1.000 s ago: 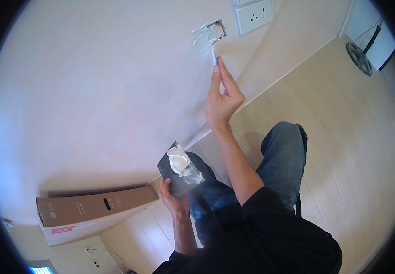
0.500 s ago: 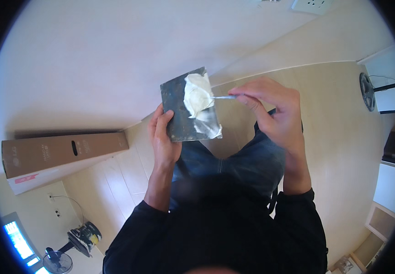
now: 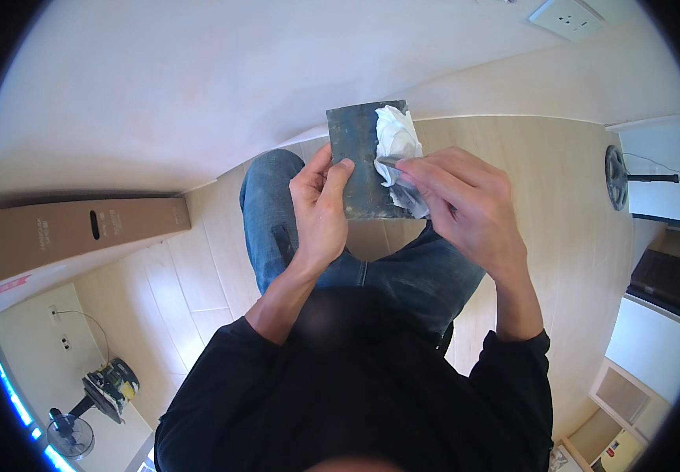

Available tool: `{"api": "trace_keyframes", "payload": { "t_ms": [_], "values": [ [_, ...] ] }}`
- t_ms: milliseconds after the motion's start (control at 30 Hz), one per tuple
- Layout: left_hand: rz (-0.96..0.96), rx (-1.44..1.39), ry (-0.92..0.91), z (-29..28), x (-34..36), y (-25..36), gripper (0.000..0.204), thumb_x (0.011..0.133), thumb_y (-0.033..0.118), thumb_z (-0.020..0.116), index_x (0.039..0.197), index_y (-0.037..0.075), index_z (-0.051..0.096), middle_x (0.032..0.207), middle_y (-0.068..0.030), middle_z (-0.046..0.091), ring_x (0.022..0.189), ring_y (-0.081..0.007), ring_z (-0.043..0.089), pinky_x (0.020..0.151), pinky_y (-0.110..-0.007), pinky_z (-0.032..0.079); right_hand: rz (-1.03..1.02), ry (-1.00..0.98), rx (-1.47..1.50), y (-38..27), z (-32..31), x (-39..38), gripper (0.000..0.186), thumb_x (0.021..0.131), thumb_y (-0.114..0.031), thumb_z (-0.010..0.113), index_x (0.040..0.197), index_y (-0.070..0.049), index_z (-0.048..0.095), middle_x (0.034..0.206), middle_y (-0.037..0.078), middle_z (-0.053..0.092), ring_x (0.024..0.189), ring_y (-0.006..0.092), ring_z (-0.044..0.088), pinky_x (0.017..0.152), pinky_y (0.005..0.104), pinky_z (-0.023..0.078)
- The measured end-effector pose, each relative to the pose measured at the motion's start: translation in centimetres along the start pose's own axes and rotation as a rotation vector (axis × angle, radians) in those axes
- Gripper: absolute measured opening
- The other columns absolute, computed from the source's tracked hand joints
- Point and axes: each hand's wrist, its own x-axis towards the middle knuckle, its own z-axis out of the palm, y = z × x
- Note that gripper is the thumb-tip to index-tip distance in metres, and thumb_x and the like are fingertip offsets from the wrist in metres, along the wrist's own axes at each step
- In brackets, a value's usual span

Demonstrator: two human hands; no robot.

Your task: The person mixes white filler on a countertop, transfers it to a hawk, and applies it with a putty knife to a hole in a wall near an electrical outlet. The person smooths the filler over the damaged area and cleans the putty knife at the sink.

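Note:
My left hand (image 3: 323, 208) grips a dark rectangular plate (image 3: 353, 134) by its left edge, with the thumb on top and the fingers underneath. White paste (image 3: 395, 138) is heaped along the plate's right side, thinning to a smear near its lower right corner. Between the thumb and fingers of my right hand (image 3: 470, 204) is a small metal spatula (image 3: 388, 161), its tip against the paste. My fingers cover most of the spatula's handle. The plate is held above my knees, in front of a pale wall.
A long brown cardboard box (image 3: 80, 236) stands against the wall on the left. A wall socket (image 3: 567, 19) is at the upper right. On the far right, a round black base with a pole (image 3: 616, 178) stands on the wooden floor (image 3: 545, 173). A fan (image 3: 71, 435) is at the lower left.
Both hands and the plate have shifted right in view. The spatula has moved from the paste's right edge further in over it, and my right hand is now close to the plate.

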Motion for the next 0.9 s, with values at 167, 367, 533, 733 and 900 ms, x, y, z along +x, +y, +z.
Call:
{"api": "trace_keyframes", "payload": {
  "t_ms": [167,367,533,733,900],
  "values": [
    [-0.005,0.119,0.035,-0.3,0.5,-0.8,0.023,0.097,0.004,0.052,0.117,-0.005,0.063,0.105,-0.0076,0.069,0.092,-0.0097,0.063,0.08,-0.025,0.051,0.119,-0.039,0.038,0.6,1.0,-0.2,0.017,0.081,0.002,0.072,0.098,-0.002,0.074,0.077,0.011,0.067,0.063,0.0238,0.063,0.056,0.0289,0.048],
    [0.061,0.228,0.025,-0.4,1.2,-1.6,0.026,0.097,0.005,0.054,0.119,-0.006,0.062,0.103,-0.0062,0.067,0.092,-0.0089,0.06,0.081,-0.024,0.047,0.419,-0.007,0.361,2.3,1.9,-0.4,0.013,0.09,-0.005,0.07,0.099,0.004,0.072,0.082,0.011,0.072,0.063,0.0162,0.066,0.06,0.0273,0.053],
    [0.118,0.182,0.12,-0.6,1.1,-1.6,0.022,0.098,0.009,0.055,0.113,-0.003,0.065,0.095,0.0,0.064,0.084,-0.0044,0.052,0.073,-0.021,0.042,0.815,-0.035,1.147,3.5,1.9,-0.6,0.018,0.093,-0.009,0.069,0.104,0.005,0.07,0.088,0.01,0.073,0.068,0.0157,0.069,0.065,0.0282,0.058],
    [-0.007,-0.014,0.146,-1.4,0.7,-1.2,0.021,0.097,0.008,0.055,0.112,-0.002,0.065,0.104,-0.0038,0.067,0.089,-0.0094,0.06,0.079,-0.023,0.048,0.466,0.832,1.258,6.3,-1.1,2.5,0.016,0.095,-0.003,0.064,0.109,0.004,0.065,0.09,0.011,0.072,0.08,0.018,0.071,0.077,0.0306,0.06],
    [0.008,0.042,0.051,-2.4,0.7,-1.2,0.02,0.096,0.007,0.054,0.111,-0.002,0.065,0.1,-0.0039,0.068,0.086,-0.0091,0.061,0.076,-0.022,0.047,0.252,1.31,0.326,9.1,1.0,7.8,0.016,0.092,0.002,0.064,0.107,0.007,0.066,0.095,0.015,0.074,0.086,0.0176,0.072,0.077,0.0293,0.059]
  ]
}}
